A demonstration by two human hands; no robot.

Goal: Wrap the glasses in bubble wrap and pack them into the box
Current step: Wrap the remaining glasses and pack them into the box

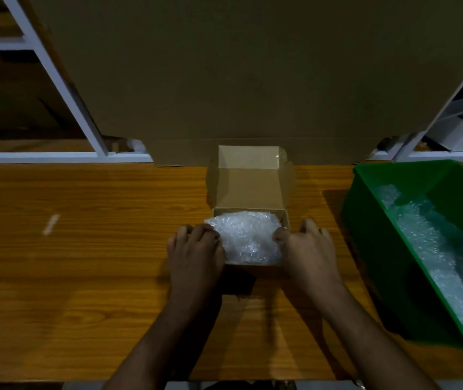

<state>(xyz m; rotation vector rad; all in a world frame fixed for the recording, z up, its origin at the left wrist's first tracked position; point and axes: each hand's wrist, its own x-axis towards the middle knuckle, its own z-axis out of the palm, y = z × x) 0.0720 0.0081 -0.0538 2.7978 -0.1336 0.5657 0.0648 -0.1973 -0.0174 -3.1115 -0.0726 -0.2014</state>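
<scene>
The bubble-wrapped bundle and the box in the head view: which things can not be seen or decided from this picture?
- Contents of the bubble-wrap bundle: the wrap is cloudy, so no glasses show.
- Box floor and side walls: covered by the bundle, the left hand and the right hand.
- Green bin: cut off by the right edge; anything under its bubble wrap is hidden.
- Fingertips: partly buried in wrap; the grip is unclear.

Dim, soft-focused picture, wide-angle bending at the edges; faint glare on the bubble wrap (245, 237).

Wooden table (84, 277) bearing open cardboard box (253, 187), green bin (371, 220), pale strip (51, 224).
</scene>
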